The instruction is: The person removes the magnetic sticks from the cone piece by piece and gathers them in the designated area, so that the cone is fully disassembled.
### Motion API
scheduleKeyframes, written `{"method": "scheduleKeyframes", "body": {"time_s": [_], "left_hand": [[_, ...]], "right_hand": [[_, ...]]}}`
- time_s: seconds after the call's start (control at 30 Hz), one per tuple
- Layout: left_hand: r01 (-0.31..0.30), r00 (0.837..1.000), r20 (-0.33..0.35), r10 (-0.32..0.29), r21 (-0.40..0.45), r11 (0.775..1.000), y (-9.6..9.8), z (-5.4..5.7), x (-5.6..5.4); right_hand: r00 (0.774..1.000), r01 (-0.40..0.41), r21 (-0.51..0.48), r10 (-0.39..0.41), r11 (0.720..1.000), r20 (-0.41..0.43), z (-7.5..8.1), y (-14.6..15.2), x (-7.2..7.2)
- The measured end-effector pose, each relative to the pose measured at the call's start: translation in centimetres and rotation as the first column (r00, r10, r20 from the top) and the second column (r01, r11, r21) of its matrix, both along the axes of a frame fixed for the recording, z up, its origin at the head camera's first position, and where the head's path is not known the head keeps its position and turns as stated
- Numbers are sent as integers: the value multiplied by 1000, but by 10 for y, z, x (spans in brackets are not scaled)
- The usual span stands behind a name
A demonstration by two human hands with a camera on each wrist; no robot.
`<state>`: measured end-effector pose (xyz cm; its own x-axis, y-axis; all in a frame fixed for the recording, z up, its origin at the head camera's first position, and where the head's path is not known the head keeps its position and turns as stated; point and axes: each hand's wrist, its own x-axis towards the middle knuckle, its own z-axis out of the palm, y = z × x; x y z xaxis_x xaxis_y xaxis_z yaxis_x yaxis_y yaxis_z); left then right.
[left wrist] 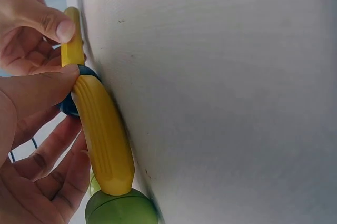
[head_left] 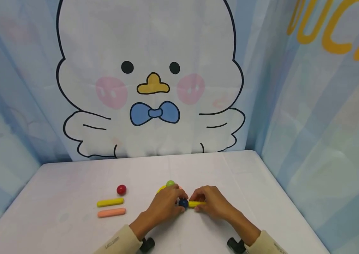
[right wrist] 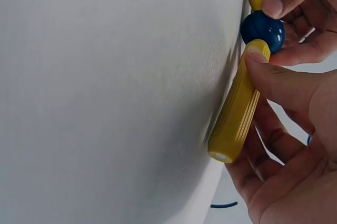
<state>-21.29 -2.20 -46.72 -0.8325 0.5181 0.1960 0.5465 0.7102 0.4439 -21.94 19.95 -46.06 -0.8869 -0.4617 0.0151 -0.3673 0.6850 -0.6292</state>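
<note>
In the head view, my left hand (head_left: 164, 204) grips a dark blue ball (head_left: 183, 203) low over the white table (head_left: 239, 176). My right hand (head_left: 213, 202) pinches a straight, ribbed yellow rod (right wrist: 237, 110), whose near end meets the blue ball. A curved yellow rod (left wrist: 105, 137) runs from the blue ball to a green ball (left wrist: 121, 208), seen in the left wrist view. The left thumb presses where curved rod and blue ball join. Behind the left hand, a bit of a pink piece (head_left: 180, 187) peeks out, mostly hidden.
Left of the hands lie a red ball (head_left: 121, 189), a loose yellow rod (head_left: 110, 202) and a salmon-pink rod (head_left: 111, 212). A curtain with a cartoon duck (head_left: 154, 137) hangs behind the table's back edge, and blue curtains (head_left: 309, 141) flank both sides.
</note>
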Motion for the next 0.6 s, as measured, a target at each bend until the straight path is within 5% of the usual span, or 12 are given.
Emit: {"method": "scheduleKeyframes", "body": {"time_s": [0.37, 0.6], "left_hand": [[-5, 1000, 12, 5, 0, 1000, 0, 1, -1], [-12, 1000, 19, 12, -6, 1000, -1, 1, 0]], "right_hand": [[989, -122, 24, 120, 992, 88, 6, 17, -5], [998, -57, 41, 56, 998, 31, 6, 40, -8]]}}
